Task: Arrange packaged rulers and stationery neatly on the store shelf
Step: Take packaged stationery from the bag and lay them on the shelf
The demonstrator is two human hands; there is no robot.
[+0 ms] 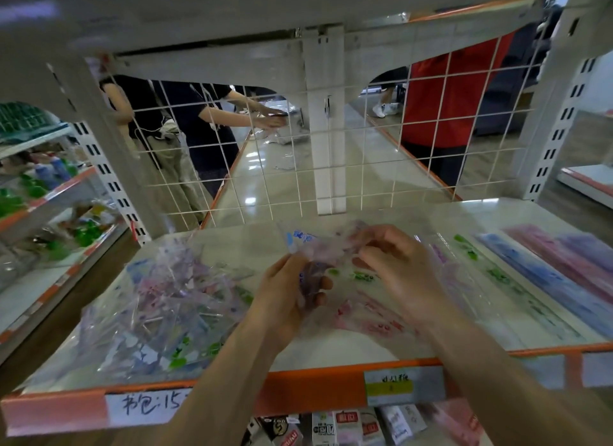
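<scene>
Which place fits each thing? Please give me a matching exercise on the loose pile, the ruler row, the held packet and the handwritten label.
Things: 1 loose pile; 2 ruler row; 3 held packet; 4 handwritten label.
Places: A between left hand and right hand; B front edge of the shelf; C shelf, left; D shelf, right.
Pairs: 1-C; 2-D; 3-A; 4-B.

Glossy clear-plastic ruler packets (159, 299), smooth shelf (331, 349)

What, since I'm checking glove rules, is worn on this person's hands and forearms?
Nothing that shows: the left hand and right hand are ungloved, with no ring, watch or bracelet visible, and no sleeve reaches into frame. Blur could hide small details.
</scene>
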